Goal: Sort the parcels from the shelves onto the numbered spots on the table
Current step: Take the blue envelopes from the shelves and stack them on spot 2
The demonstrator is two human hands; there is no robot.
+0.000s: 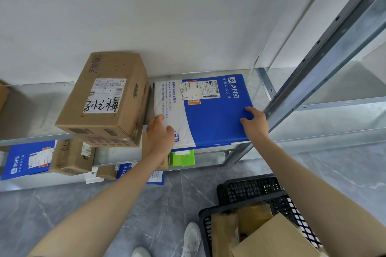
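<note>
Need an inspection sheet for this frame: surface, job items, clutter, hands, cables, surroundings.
Surface: metal shelf, parcels on several levels; sorting table not in view.
Job's things: blue-and-white mailer flat on the shelf, beside large cardboard box; lower parcels underneath.
Clutter: black crate on the floor, holding brown boxes.
Grippers: left hand grips the mailer's left edge; right hand grips its near right corner.
Cables: nothing seen.
Surroundings: white wall, grey tiled floor.

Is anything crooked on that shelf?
Yes. The brown box sits twisted on the shelf and juts over its front edge. The blue mailer overhangs too, but the left hand and right hand hold it.
</note>
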